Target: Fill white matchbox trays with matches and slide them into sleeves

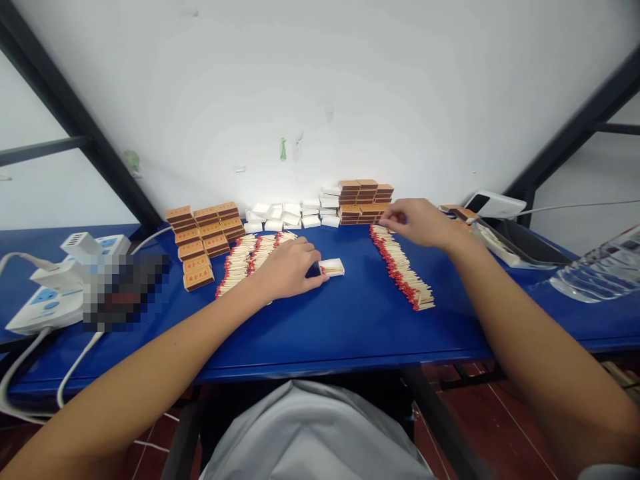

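Note:
My left hand (290, 267) grips the near end of a small white matchbox tray (336, 266) between thumb and fingers. Some red-tipped matches lie inside the tray. My right hand (413, 221) is at the far end of a long row of matches (397, 267), its fingertips pinched together; whatever is between them is too small to make out. Under and left of my left hand lie more rows of matches (237, 263), partly covered by it. Behind the tray, several empty white trays (290, 217) line the wall.
Stacks of orange-brown matchbox sleeves stand at the left (197, 272) and back centre (365, 193). A power strip (30, 310) with cables is far left. On the right are a white device (500, 203), a dark tablet-like slab (530, 243) and a clear plastic bottle (600, 270). A blue table (310, 340) carries everything.

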{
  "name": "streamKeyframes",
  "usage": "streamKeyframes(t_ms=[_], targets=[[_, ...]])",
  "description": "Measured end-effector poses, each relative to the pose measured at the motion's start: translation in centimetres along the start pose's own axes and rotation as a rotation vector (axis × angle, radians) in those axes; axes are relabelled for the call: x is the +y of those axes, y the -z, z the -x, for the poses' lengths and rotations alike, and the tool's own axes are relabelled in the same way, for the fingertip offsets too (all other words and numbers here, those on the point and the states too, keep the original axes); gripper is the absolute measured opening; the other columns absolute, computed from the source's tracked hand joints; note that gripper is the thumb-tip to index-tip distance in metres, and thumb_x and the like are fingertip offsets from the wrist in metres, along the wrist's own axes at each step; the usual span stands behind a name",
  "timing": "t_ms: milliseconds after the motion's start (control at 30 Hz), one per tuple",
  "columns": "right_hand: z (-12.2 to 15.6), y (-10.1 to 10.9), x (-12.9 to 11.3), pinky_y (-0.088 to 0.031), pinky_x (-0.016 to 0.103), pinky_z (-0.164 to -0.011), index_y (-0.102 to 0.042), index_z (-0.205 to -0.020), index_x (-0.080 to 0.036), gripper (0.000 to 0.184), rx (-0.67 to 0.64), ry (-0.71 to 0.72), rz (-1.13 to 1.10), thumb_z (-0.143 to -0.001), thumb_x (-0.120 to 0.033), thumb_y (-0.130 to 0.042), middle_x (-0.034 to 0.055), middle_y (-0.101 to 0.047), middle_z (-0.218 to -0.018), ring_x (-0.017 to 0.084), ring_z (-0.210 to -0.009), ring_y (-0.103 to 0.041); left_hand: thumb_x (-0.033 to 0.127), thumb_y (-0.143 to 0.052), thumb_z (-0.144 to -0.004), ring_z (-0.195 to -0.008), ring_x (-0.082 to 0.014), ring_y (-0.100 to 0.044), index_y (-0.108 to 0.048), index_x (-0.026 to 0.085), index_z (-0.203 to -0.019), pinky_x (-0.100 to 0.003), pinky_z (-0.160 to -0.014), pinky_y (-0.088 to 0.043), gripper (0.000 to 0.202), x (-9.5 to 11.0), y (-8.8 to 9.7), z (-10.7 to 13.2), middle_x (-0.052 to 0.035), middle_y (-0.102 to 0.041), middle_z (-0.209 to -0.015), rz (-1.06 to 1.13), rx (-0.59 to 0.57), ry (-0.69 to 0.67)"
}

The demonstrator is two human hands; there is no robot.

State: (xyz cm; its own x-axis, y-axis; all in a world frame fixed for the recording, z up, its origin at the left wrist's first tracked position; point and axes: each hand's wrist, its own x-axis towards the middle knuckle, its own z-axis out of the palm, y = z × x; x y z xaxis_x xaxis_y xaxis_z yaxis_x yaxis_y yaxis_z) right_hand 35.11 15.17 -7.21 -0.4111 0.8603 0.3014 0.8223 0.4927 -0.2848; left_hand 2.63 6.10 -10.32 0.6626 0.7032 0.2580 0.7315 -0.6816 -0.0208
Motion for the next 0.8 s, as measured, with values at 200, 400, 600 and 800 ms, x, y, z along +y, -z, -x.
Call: streamKeyframes(t_ms=[200, 400, 600, 800], targets=[[-0.5, -0.3, 7.4, -0.046, 0.035, -0.078, -0.082, -0.091, -0.015, 0.018, -0.162, -0.159, 0.037, -0.087, -0.015, -0.064, 0.0132, -0.082, -0.096, 0.023, -0.083, -0.067, 0.047, -0.066, -0.102, -0.102, -0.03, -0.067, -0.076, 0.016, -0.099, -0.044, -0.091, -0.052, 0.033, -0.1, 0.0, 0.0, -0.0123, -0.074, -0.1, -0.007, -0.004, -0.004], [-0.8, -1.2, 8.2, -0.049, 0.031, -0.074, -0.082, -0.089, -0.018, 0.017, -0.189, -0.145, 0.046, -0.086, -0.019, -0.065, 0.008, -0.084, -0.092, 0.021, -0.081, -0.071, 0.048, -0.066, -0.102, -0.101, -0.0299, -0.067, -0.075, 0.016, -0.098, -0.043, -0.09, -0.051, 0.034, 0.1, 0.3, 0.0, -0.0117, -0.074, -0.098, -0.012, -0.018, 0.0], [-1.1, -1.4, 8.6, -0.051, 0.03, -0.071, -0.08, -0.085, -0.022, 0.011, -0.199, -0.173, 0.047, -0.082, -0.026, -0.07, 0.0041, -0.082, -0.085, 0.022, -0.078, -0.072, 0.048, -0.067, -0.102, -0.102, -0.0296, -0.067, -0.075, 0.015, -0.099, -0.042, -0.09, -0.051, 0.034, 0.2, 0.4, 0.0, -0.0116, -0.074, -0.099, -0.021, -0.027, 0.008], [-0.8, -0.8, 8.0, -0.048, 0.031, -0.072, -0.08, -0.09, -0.016, 0.015, -0.303, -0.195, 0.047, -0.087, -0.016, -0.066, 0.0108, -0.082, -0.091, 0.02, -0.079, -0.068, 0.049, -0.065, -0.103, -0.101, -0.0296, -0.066, -0.075, 0.015, -0.098, -0.043, -0.09, -0.05, 0.035, 0.1, 0.3, 0.0, -0.0112, -0.074, -0.098, -0.025, -0.026, -0.002]])
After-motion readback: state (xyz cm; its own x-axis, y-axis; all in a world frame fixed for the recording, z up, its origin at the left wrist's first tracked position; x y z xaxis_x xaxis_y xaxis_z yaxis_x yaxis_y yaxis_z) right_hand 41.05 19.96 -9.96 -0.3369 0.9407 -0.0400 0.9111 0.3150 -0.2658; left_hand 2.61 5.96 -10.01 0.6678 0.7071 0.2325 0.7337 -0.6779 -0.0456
